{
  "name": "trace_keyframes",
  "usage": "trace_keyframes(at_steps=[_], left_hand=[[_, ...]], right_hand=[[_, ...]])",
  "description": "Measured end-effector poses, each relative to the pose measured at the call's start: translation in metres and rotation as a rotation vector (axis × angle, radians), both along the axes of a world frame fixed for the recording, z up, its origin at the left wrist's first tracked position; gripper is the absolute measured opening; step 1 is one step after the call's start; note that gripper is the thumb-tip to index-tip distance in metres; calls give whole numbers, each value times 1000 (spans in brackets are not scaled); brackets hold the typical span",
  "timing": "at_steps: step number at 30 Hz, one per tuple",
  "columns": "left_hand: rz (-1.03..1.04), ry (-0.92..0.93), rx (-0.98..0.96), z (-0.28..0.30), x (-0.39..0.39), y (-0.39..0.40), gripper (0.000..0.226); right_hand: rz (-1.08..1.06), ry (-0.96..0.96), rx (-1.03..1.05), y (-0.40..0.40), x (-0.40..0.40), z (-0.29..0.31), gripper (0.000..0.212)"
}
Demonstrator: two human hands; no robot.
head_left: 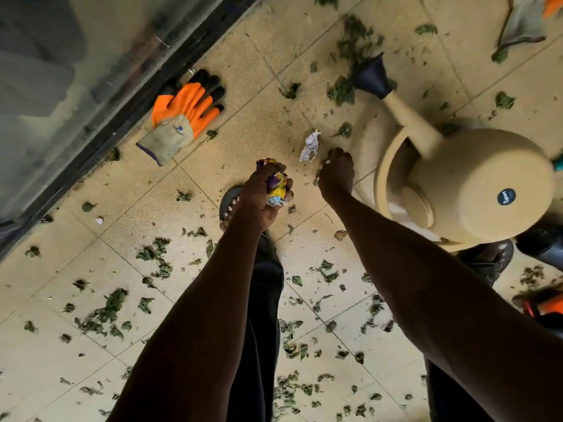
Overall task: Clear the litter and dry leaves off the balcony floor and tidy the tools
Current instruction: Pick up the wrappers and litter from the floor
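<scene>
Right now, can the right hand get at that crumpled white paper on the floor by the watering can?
Probably yes. The right hand hangs just beside the crumpled white paper, with only bare tile between them. The watering can lies on its other side, out of the way.

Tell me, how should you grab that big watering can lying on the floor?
Take the watering can by its loop handle, reaching in from the left side, probably. The can lies tipped over with its round base toward the camera, and the smooth body looks too wide for one hand. The spout is thin and points away.
</scene>
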State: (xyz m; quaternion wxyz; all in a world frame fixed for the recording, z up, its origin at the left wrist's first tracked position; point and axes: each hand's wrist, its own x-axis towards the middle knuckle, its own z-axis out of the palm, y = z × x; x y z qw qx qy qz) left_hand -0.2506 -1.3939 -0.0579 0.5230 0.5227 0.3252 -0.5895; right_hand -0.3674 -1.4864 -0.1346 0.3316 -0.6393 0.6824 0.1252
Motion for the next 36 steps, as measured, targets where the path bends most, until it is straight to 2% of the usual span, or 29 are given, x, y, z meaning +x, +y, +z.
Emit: trace_keyframes(at_steps=[3, 5, 7, 10, 13, 16, 18, 20, 22, 25, 28, 30, 32, 36], left_hand=[[-2, -15, 35, 7, 6, 10, 17], [28, -23, 47, 9, 11, 16, 15], [65, -39, 54, 9, 17, 24, 13], [103, -54, 22, 8, 23, 29, 21], [105, -60, 2, 4, 22, 35, 32], [109, -62, 13, 5, 24, 40, 23], [134, -59, 30, 11, 25, 43, 22], [177, -65, 52, 22, 21, 42, 20], [227, -92, 80, 38, 16, 40, 17], [269, -136, 128, 73, 6, 30, 15], [281, -178, 167, 127, -9, 22, 11], [294, -157, 160, 161, -23, 16, 26], [313, -126, 103, 202, -38, 7, 41], [389, -71, 6, 282, -66, -7, 24]], right_hand=[[-178, -59, -53, 5, -6, 8, 18], [-121, -154, -62, 9, -1, 15, 12], [78, -247, -102, 15, 8, 20, 6], [440, -201, -168, 13, 22, 21, 17], [634, -171, -81, 2, 28, 10, 22], [766, -181, -15, -6, 31, 5, 20], [626, -218, -6, -5, 32, 15, 12], [378, -301, -6, -4, 31, 35, 7], [168, -415, 38, 0, 28, 67, 12], [-104, -477, 152, 9, 18, 123, 29], [-277, -536, 205, 16, 6, 178, 26], [-270, -533, 186, 16, 2, 218, 21], [-155, -532, 162, 14, -5, 261, 15], [182, -519, 91, -1, -20, 338, 7]])
